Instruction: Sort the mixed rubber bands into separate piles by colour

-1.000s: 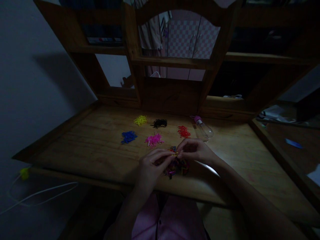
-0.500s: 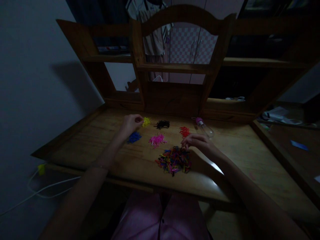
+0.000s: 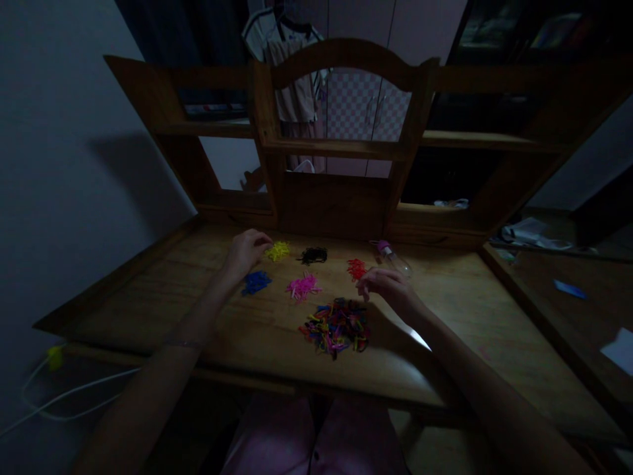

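On the dim wooden desk (image 3: pixel 469 310) lies a mixed heap of small coloured bands (image 3: pixel 336 326). Behind it sit sorted little piles: yellow (image 3: pixel 278 251), black (image 3: pixel 313 254), red (image 3: pixel 356 268), blue (image 3: pixel 256 282) and pink (image 3: pixel 302 286). My left hand (image 3: pixel 244 251) reaches out beside the yellow pile, fingers curled, fingertips close to it; whether it holds a band is too dark to see. My right hand (image 3: pixel 383 284) hovers just above the far right edge of the mixed heap, fingers bent loosely downward.
A small clear bottle with a pink cap (image 3: pixel 393 257) lies behind my right hand. A wooden hutch with shelves (image 3: pixel 341 148) rises at the desk's back. White cables (image 3: pixel 74 389) hang at the left edge. Papers (image 3: pixel 618 349) lie on the right side surface.
A second ago both hands worked together over the mixed heap. My left hand then reached out to the yellow pile and now rests just left of it. The right hand stayed by the heap.
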`<action>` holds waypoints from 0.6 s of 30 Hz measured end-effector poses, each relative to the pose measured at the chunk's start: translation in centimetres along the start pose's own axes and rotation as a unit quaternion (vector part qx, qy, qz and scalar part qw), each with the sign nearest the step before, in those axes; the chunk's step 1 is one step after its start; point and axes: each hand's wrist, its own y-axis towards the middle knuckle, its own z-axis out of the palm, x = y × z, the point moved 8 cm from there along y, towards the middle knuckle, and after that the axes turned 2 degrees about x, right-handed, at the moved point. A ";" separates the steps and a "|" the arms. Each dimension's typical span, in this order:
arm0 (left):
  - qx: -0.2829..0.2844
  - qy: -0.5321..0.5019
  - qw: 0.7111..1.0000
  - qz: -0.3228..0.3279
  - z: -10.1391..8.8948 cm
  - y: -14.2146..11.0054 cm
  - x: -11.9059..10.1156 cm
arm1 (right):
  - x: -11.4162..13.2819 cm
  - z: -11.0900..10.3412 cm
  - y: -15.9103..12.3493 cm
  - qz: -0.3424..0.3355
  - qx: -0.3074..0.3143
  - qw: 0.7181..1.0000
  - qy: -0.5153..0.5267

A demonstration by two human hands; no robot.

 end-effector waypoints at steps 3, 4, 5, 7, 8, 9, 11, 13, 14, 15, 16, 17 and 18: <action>-0.020 -0.048 0.998 0.028 -0.7 -2.5 -3.2 | 0.0 -0.2 -0.1 -0.001 -0.006 1.000 -0.016; -0.008 -0.076 0.996 0.035 -0.3 -3.7 -4.5 | 0.1 -0.2 -0.1 -0.001 -0.005 1.000 -0.027; 0.005 -0.087 0.995 0.042 0.1 -5.1 -5.9 | 0.2 -0.1 -0.2 -0.001 -0.001 0.999 -0.042; 0.044 -0.112 0.992 0.047 1.4 -8.1 -8.7 | 0.2 0.4 -0.3 0.010 0.017 0.997 -0.081; 0.066 -0.127 0.989 0.046 2.1 -9.6 -10.0 | 0.2 0.7 -0.4 0.019 0.028 0.994 -0.105; 0.090 -0.141 0.985 0.046 2.8 -11.0 -11.2 | 0.2 1.0 -0.5 0.029 0.039 0.990 -0.131; 0.128 -0.170 0.976 0.037 4.0 -13.5 -12.9 | 0.2 1.7 -0.7 0.037 0.058 0.981 -0.181; 0.160 -0.184 0.970 0.023 4.8 -15.2 -13.6 | 0.3 2.3 -0.8 0.030 0.070 0.973 -0.220; 0.174 -0.184 0.967 0.015 5.2 -15.8 -13.6 | 0.4 2.5 -0.9 0.026 0.074 0.970 -0.231; 0.185 -0.181 0.966 0.009 5.5 -16.1 -13.5 | 0.3 2.6 -0.9 0.024 0.075 0.968 -0.238; 0.193 -0.175 0.965 0.006 5.7 -16.3 -13.3 | 0.3 2.6 -0.9 0.025 0.074 0.967 -0.241; 0.196 -0.170 0.966 0.006 5.9 -16.4 -13.1 | 0.2 2.6 -0.9 0.027 0.073 0.967 -0.243; 0.197 -0.164 0.967 0.010 6.1 -16.4 -12.9 | 0.1 2.5 -0.9 0.029 0.071 0.967 -0.243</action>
